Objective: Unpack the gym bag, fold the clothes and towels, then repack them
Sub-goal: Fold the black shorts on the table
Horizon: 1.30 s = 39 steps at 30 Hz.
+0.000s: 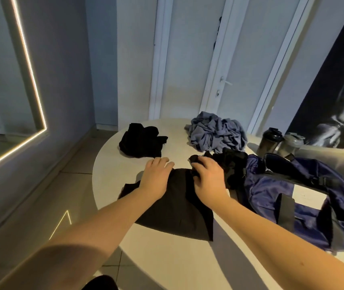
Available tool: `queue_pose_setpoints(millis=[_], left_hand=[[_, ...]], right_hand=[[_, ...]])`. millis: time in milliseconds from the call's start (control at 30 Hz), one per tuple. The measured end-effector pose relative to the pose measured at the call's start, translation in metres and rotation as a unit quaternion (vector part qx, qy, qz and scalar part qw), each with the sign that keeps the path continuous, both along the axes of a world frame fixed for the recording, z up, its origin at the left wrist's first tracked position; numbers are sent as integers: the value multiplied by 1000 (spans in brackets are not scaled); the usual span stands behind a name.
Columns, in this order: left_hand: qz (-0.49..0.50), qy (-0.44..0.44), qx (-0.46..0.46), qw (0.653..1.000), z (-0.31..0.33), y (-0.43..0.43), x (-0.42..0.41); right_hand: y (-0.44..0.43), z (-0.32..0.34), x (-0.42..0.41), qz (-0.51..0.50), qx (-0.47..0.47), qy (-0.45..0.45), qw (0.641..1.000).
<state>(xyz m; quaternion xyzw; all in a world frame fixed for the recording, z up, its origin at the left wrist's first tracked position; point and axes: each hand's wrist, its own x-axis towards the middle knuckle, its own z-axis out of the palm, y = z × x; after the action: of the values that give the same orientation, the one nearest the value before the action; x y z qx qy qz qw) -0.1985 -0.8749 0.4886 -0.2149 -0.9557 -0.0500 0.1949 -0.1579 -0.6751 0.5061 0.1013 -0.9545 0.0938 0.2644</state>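
Note:
A black garment lies spread flat on the round white table in front of me. My left hand rests flat on its far left corner, fingers spread. My right hand is closed on a bunched black part of the cloth at its far right corner. The navy gym bag lies open to the right, with more black fabric at its mouth. A crumpled black garment sits at the far left of the table, a crumpled grey-blue one at the far middle.
Two shaker bottles stand behind the bag at the far right. White doors rise behind the table. A lit mirror hangs on the left wall. Tiled floor lies left of the table's edge.

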Motion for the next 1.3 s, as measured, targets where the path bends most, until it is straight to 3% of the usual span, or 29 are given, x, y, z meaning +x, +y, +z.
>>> queue_pose_setpoints(millis=[33,100,167,267,500,733,933,1000,1067,1133,1200,1300], left_hand=[[-20,4,14,1000,-4,0,0],[-53,-7,16,998,-12,0,-1],[-59,-55,-4,997,-19,0,0],[-40,-139,-9,990,-27,-1,-3],[-42,-199,24,979,-36,-1,-7],[-43,-199,15,979,-29,-1,-4],[-6,-59,91,994,-1,-21,37],[43,-41,77,995,-5,-35,59],[104,-88,49,990,-11,-42,73],[122,-159,64,978,-19,-42,76],[115,-205,88,968,-26,-40,76],[111,-204,70,970,-34,-40,74]], right_hand=[[-5,-3,4,33,30,1,999],[-10,-12,8,59,57,-87,993],[-6,-21,7,39,47,-200,978],[1,-35,2,25,40,-259,965],[2,-58,6,32,17,-230,973],[-2,-41,11,23,3,-277,961],[10,-16,50,-83,-164,-166,969],[20,-17,61,-117,-255,-201,939],[22,-9,66,-140,-422,-297,845],[21,0,65,-156,-513,-380,754],[16,7,60,-167,-528,-411,725],[4,15,54,-174,-545,-423,703]])
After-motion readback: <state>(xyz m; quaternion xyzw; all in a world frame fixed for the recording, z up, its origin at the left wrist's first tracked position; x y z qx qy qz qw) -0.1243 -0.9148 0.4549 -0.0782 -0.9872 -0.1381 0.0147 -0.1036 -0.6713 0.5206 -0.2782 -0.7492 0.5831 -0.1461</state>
